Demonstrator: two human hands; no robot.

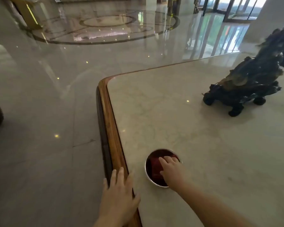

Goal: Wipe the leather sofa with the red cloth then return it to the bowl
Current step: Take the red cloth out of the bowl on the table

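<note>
Seen from above: a pale marble surface (179,112) edged in wood, with a round white-rimmed bowl (146,169) near its left edge. Inside the bowl, the red cloth (155,167), touched by the fingers of the right hand (172,171) (grip unclear, blurred). Flat on the wooden edge, fingers spread, the left hand (120,195). Farther right on the surface, a dark carved sculpture (249,82). Beyond, glossy tiled floor (47,95).

a marble table (179,115) with wood edging bears a bowl (146,171) and dark carving (246,84).
</note>
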